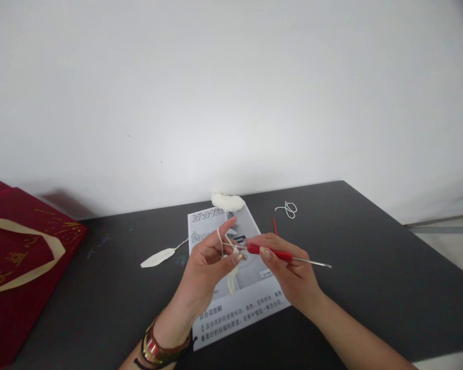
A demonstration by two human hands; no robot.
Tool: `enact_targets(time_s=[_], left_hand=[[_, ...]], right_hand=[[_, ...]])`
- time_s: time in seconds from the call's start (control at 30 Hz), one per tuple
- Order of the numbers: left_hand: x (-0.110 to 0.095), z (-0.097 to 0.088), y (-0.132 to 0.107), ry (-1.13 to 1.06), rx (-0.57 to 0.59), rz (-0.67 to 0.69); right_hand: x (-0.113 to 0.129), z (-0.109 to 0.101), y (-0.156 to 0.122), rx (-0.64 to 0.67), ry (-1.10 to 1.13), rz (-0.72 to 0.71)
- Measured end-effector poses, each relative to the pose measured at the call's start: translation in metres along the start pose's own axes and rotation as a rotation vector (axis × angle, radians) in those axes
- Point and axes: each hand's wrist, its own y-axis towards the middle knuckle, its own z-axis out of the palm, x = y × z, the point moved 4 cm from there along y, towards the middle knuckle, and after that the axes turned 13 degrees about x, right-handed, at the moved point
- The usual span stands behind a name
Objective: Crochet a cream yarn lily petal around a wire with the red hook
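Observation:
A crochet hook [280, 254] with a red grip and metal ends lies in my right hand [293, 272], fingers closed round the grip. Its left tip meets white yarn close to the left fingertips. My left hand [206, 264] pinches a small white crocheted piece [232, 280] between thumb and fingers, and yarn loops over the raised index finger. The piece hangs down below the thumb. Behind the hands, a bundle of white yarn [228, 201] rests at the top of a printed sheet [239, 324] with Chinese text. My hands cover the sheet's middle.
A finished-looking white crocheted petal shape [158, 258] with a yarn tail lies left of the sheet. To the right are a thin red stick [275, 226] and a loose loop of white yarn [290, 209]. A red gift bag [27, 262] stands at the left on the dark table [370, 277].

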Motion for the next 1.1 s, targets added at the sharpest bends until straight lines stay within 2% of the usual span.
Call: enact_targets(time_s=[0.07, 0.23, 0.43, 0.53, 0.67, 0.8, 0.9, 1.0, 1.1], left_hand=[[-0.001, 0.0, 0.001, -0.024, 0.0, 0.016], [-0.002, 0.002, 0.002, -0.171, -0.007, -0.002], [-0.002, 0.002, 0.001, -0.307, 0.06, -0.036], [-0.002, 0.001, 0.001, -0.212, 0.037, -0.026], [-0.004, -0.001, -0.001, -0.063, -0.068, 0.047], [-0.006, 0.002, -0.002, -0.065, -0.009, 0.068], [-0.006, 0.004, -0.003, -0.104, 0.029, 0.048], [-0.006, 0.004, -0.004, -0.121, 0.005, 0.025], [-0.008, 0.006, -0.005, -0.121, -0.026, 0.057]], right_hand=[[-0.001, 0.002, 0.0, 0.013, 0.05, -0.002], [0.001, 0.001, -0.003, 0.003, -0.012, -0.033], [0.006, -0.003, -0.003, 0.02, -0.048, -0.076], [-0.004, -0.004, 0.0, -0.041, 0.147, 0.028], [-0.022, -0.001, 0.004, -0.109, 0.531, 0.216], [-0.027, 0.005, 0.006, -0.102, 0.805, 0.305], [-0.029, 0.007, 0.006, -0.094, 0.921, 0.353], [-0.031, 0.009, 0.005, -0.083, 0.977, 0.381], [-0.032, 0.009, 0.005, -0.067, 0.982, 0.38]])
